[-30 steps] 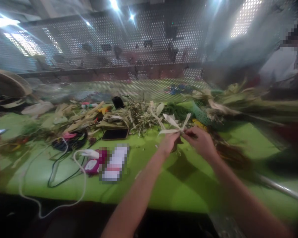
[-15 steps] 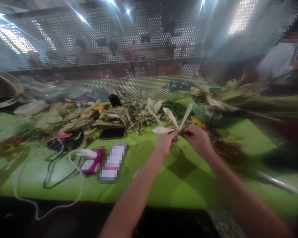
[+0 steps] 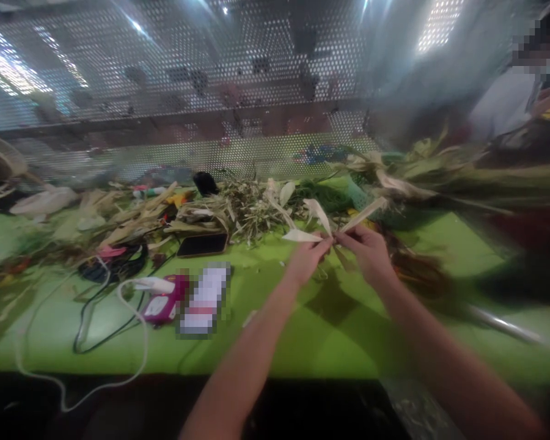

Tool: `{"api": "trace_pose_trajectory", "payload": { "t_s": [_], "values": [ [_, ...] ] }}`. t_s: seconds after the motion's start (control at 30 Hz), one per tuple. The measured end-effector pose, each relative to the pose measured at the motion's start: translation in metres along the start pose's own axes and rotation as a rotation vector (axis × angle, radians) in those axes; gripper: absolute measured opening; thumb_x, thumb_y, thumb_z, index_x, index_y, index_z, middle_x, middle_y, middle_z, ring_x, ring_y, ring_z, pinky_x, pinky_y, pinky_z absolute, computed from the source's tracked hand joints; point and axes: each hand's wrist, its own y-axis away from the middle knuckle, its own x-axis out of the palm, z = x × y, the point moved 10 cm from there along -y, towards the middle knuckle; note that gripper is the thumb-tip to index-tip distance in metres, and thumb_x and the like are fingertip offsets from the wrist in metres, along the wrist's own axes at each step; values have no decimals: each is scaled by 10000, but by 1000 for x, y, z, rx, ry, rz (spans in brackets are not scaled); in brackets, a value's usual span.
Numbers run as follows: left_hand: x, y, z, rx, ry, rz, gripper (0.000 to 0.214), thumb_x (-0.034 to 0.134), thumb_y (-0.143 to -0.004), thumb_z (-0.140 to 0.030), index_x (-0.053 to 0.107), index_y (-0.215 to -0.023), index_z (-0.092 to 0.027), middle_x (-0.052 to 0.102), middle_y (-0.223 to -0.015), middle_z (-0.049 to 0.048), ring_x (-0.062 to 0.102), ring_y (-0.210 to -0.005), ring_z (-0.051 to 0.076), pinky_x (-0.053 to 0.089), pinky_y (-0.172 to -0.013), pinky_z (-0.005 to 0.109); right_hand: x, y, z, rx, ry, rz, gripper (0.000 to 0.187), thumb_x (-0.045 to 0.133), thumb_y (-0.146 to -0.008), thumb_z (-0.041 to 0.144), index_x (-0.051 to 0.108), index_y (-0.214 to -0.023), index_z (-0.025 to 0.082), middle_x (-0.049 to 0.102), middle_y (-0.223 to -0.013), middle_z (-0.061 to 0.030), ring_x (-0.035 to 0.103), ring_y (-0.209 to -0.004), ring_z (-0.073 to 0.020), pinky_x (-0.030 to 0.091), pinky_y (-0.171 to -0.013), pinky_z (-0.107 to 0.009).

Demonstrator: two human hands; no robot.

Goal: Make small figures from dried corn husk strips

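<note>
Pale, petal-like strips of dried husk (image 3: 319,214) fan out from a single point above the green table. My left hand (image 3: 308,256) is closed, pinching their gathered base from the left. From the right, my right hand (image 3: 369,252) is closed too, its thumb and fingers at the same base. One strip leans out over the right hand, and another points left over the left hand. The exact join between the fingertips is too small to make out. A darker piece hangs below the right fingers.
A heap of dried stems and husks (image 3: 247,205) lies along the back of the green table (image 3: 275,348). To the left are a dark phone (image 3: 202,245), a blurred-out phone (image 3: 205,300), a magenta power strip (image 3: 167,302) and looped cables. A metal rod (image 3: 504,324) lies right; a person sits beyond.
The right-hand strip has tilted lower and further right over my right hand, which has turned slightly. The back strip looks more bent. The whole view has shifted a little.
</note>
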Motion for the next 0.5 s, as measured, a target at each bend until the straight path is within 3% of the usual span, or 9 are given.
{"api": "trace_pose_trajectory", "payload": {
  "t_s": [0.13,0.37,0.5],
  "values": [
    [5,0,-1,19,-26,28,325,634,-812,-489,589,-802,-167,391,-604,-42,325,-529,66,224,-491,218,-7,-2,-7,55,-97,-57,232,797,-654,393,681,-703,198,652,-674,6,576,-661,-155,473,-696,-301],
    [3,-3,4,10,-105,69,351,589,-825,-525,571,-808,-175,409,-621,-36,338,-545,78,254,-507,220,13,-3,-8,149,-112,192,314,803,-652,450,727,-812,190,708,-778,-32,631,-767,-184,483,-766,-310],
    [7,-2,7,-44,-52,121,287,543,-842,-442,575,-784,-164,471,-648,-17,414,-587,87,320,-547,217,7,-3,-11,173,-137,112,335,835,-579,441,703,-756,188,693,-744,-24,603,-692,-163,485,-708,-302]
  ]
}}
